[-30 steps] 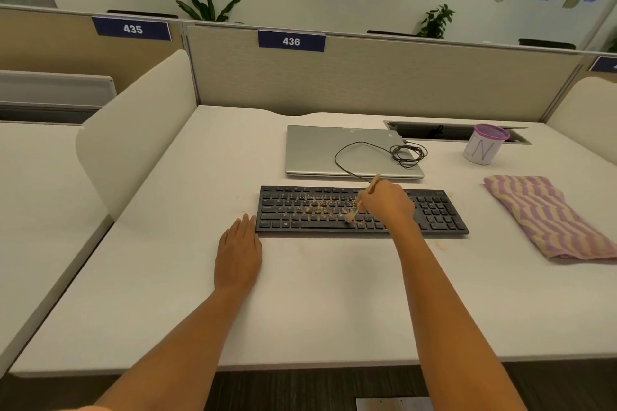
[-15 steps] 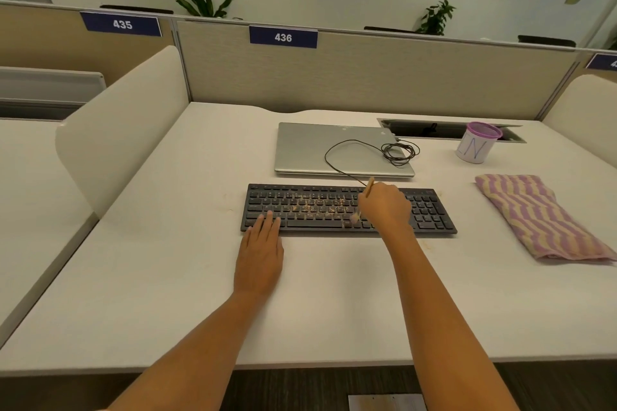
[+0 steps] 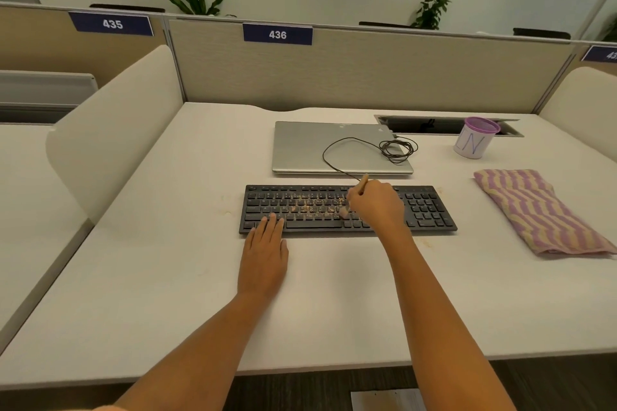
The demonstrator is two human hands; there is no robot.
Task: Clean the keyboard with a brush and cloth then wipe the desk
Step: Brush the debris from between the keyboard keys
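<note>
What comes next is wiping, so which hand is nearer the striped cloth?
Right. The right hand, holding the brush over the keyboard, is left of the cloth; the left hand rests on the keyboard's left end, farther off.

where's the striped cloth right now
In the head view the striped cloth lies on the desk at the right, just right of the keyboard and nearer than the purple-rimmed cup.

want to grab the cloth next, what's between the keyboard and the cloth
Bare desk, save faint specks by the right end of the keyboard; the cloth lies apart from it. Head view shows this.
</note>
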